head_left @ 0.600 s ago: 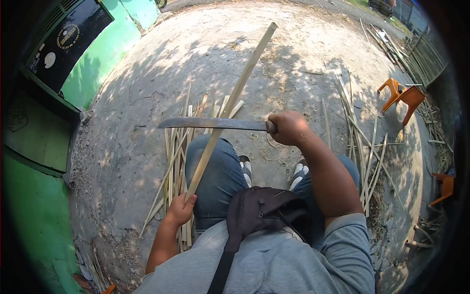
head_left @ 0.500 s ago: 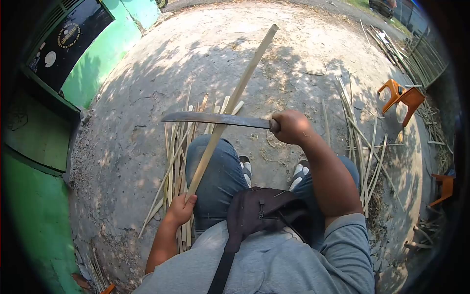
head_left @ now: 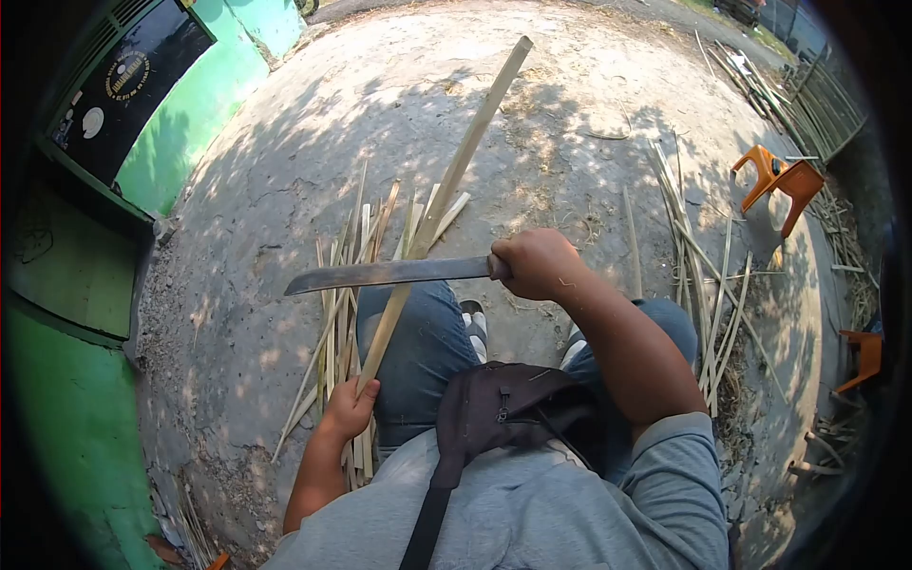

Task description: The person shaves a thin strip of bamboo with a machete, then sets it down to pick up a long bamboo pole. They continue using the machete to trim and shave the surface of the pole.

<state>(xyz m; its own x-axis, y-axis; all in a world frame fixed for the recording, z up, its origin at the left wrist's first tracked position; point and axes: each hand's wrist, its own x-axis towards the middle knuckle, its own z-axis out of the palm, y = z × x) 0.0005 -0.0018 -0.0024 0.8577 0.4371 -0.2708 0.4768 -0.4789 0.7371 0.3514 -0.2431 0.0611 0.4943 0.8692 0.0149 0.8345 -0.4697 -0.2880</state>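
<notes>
Dappled ground at 12 o'clock. Your left grip clasps a strip pointing toward 1; your right grip, a machete across it. Apparently shaving; next stroke calls for steadiness.

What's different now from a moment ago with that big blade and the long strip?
The right hand has drawn the machete down along the long pale strip, toward the person's body and a little to their left. Nothing was taken hold of or let go. The left hand still grips the strip's near end, and the strip keeps nearly the same slant.
</notes>
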